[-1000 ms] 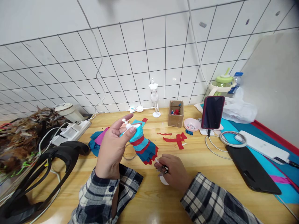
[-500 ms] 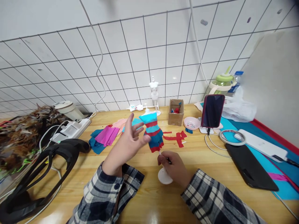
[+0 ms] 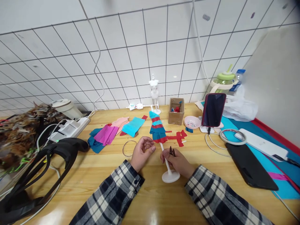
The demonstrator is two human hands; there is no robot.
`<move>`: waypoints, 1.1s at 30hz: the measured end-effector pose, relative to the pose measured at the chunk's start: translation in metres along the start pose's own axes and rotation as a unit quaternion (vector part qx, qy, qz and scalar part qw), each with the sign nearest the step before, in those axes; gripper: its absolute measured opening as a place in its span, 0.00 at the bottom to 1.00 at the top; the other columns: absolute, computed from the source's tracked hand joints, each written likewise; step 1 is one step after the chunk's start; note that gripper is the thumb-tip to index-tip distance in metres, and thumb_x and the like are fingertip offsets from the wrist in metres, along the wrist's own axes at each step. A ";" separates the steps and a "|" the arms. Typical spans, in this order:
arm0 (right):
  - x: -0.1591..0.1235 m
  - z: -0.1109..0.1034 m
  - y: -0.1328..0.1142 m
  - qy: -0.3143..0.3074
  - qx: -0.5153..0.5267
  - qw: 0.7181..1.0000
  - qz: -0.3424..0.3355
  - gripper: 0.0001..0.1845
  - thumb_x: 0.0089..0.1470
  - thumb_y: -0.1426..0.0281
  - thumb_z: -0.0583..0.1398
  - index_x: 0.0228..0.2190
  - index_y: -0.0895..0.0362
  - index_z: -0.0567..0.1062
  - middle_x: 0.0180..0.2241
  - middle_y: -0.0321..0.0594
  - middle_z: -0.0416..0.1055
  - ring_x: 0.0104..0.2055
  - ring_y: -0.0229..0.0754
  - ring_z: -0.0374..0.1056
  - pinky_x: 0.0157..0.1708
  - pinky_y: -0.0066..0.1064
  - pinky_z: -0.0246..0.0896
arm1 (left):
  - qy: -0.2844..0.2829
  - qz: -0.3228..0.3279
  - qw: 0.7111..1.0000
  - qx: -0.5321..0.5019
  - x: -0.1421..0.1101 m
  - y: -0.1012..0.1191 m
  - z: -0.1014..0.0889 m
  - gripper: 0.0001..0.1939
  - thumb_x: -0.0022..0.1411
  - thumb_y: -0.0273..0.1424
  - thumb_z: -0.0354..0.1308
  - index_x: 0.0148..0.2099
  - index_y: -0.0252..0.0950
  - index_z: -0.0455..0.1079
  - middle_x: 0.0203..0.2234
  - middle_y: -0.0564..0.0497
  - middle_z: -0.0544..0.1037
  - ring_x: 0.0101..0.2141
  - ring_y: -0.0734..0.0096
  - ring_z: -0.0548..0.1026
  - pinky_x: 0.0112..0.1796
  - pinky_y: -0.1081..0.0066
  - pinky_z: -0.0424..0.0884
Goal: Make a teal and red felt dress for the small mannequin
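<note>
- White-tiled wall point(image 3: 134, 40) behind wooden tabletop point(image 3: 152, 200)
- Left hand point(image 3: 143, 153), loosely open, beside a white stem point(image 3: 167, 165)
- Right hand point(image 3: 176, 161) gripping that stem and dark-bladed snips point(image 3: 172, 152)
- Dressed mannequin point(image 3: 158, 129) atop it, ahead of both hands

Surface point(image 3: 152, 197): pale wood, visible grain, glossy, bright light reflections point(image 3: 153, 219) on its near part. Wall point(image 3: 134, 57) behind surface: white, dark-gridded, one small glint point(image 3: 175, 76); plain white band point(image 3: 47, 12) uppermost. Panel point(image 3: 278, 78) right of surface: pale grey, upright, unpatterned.
</note>
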State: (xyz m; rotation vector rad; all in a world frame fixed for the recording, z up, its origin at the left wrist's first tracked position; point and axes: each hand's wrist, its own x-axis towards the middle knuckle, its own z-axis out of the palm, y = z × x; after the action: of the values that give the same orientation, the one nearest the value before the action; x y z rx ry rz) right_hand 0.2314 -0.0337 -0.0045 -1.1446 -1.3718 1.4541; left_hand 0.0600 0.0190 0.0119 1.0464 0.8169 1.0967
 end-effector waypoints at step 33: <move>-0.006 0.005 -0.004 0.120 -0.355 0.923 -0.086 0.15 0.58 0.66 0.55 0.22 0.56 0.69 0.23 0.36 0.68 0.28 0.38 0.63 0.29 0.29 0.49 | -0.064 -0.291 0.880 -0.370 -0.002 0.017 -0.005 0.12 0.63 0.37 0.56 0.42 0.32 0.70 0.30 0.48 0.78 0.29 0.73 0.75 0.33 0.74 0.71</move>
State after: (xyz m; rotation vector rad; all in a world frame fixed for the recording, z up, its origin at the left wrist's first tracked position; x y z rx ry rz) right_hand 0.2282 -0.0401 -0.0001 -1.5317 -1.8254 0.6530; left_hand 0.0499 0.0201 0.0263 0.1869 0.4744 0.7002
